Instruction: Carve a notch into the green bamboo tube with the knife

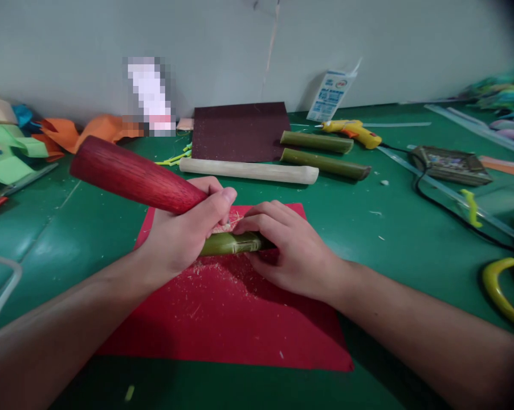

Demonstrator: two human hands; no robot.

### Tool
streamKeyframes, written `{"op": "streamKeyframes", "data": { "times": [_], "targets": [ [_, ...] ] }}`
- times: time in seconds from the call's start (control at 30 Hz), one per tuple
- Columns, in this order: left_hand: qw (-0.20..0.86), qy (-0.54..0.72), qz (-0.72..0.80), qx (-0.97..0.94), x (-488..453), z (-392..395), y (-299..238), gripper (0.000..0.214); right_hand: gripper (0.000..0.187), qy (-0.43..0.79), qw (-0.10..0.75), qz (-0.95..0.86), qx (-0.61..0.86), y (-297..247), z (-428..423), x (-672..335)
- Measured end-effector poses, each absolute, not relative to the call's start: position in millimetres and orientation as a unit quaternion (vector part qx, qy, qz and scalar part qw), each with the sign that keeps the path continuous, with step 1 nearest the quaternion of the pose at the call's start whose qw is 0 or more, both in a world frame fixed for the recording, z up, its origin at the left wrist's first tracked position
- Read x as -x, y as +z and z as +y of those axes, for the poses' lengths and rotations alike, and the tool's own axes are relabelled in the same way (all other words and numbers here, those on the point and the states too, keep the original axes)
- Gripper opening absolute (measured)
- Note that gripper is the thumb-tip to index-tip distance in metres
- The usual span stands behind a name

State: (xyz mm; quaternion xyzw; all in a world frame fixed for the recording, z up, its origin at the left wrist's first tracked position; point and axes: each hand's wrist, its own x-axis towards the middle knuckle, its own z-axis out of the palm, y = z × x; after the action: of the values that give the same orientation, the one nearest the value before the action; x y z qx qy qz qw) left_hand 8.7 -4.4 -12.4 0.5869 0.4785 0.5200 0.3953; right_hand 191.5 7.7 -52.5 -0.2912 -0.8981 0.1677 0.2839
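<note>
My left hand [188, 222] is wrapped round the thick red wooden handle [133, 176] of a tool, which slants up to the left. The tool's working end is hidden behind my fingers. A green bamboo piece [223, 244] lies across the red sheet [231, 319], with a split or cut mark near its joint. On its right end my right hand [286, 245] is closed, thumb on the near side and fingers over the top. Fine pale shavings [240, 273] are scattered on the sheet around the bamboo.
Behind the sheet are a pale peeled stick [248, 171], two split bamboo pieces [317, 142] and a dark board [240, 131]. A yellow glue gun [355, 132] trails its black cord on the right, near yellow-handled scissors [500, 290]. Coloured paper [9, 148] is heaped at left.
</note>
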Motion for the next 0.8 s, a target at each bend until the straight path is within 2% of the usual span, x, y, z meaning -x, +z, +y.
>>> {"op": "streamKeyframes", "data": {
  "times": [0.23,0.4,0.6,0.8],
  "targets": [
    [0.385,0.553,0.439,-0.594,-2,0,-13,0.045,0.035,0.186,0.282,-0.896,0.288,-53,7,-193],
    [0.422,0.525,0.422,-0.607,0,-2,-14,0.049,0.038,0.189,0.282,-0.895,0.289,-52,7,-193],
    [0.412,0.505,0.451,-0.61,-9,-5,-16,0.034,0.036,0.207,0.278,-0.894,0.283,-55,7,-192],
    [0.436,0.483,0.457,-0.606,-26,-9,-33,0.023,0.02,0.202,0.259,-0.882,0.338,-59,9,-188]
  ]
}}
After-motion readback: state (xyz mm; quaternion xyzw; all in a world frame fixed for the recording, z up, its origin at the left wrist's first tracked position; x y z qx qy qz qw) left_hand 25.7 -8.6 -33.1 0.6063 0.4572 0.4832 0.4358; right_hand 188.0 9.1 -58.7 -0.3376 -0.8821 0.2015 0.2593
